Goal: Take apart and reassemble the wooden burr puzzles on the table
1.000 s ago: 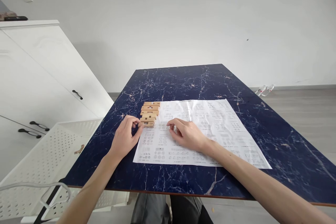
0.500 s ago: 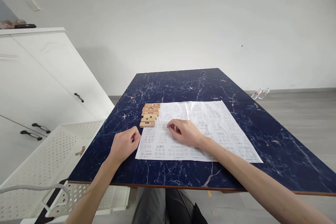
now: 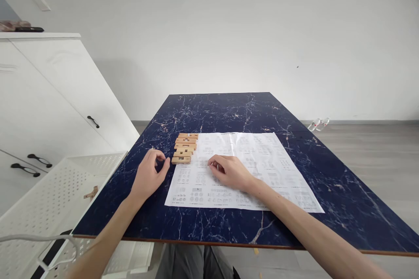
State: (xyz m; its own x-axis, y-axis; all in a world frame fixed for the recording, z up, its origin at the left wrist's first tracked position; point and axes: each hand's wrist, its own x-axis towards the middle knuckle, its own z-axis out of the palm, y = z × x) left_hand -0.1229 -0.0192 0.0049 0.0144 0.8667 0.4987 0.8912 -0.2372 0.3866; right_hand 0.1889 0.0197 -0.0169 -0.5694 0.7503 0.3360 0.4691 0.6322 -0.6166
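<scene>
Several notched wooden blocks (image 3: 185, 146) lie in a column along the left edge of a large printed paper sheet (image 3: 288, 192). The sheet is creased and covered with small diagrams too fine to read. My left hand (image 3: 149, 174) is on the dark blue table just left of the nearest block, apart from it. Its thumb and curved fingers have a gap between them, with nothing held. On the middle of the sheet rests my right hand (image 3: 232, 172), its fingers curled in towards the thumb. I see nothing in it.
The marbled blue table (image 3: 216, 113) stands close to a pale wall. At left are a white cabinet (image 3: 65, 87) and a white perforated rack (image 3: 49, 192) with a wooden piece (image 3: 91, 192) on it. Clear plastic bottles (image 3: 318, 124) stand on the floor at right.
My left hand has loosened from a fist, and its thumb and fingers are now apart. My right hand stays on the sheet. The whole view has tilted slightly.
</scene>
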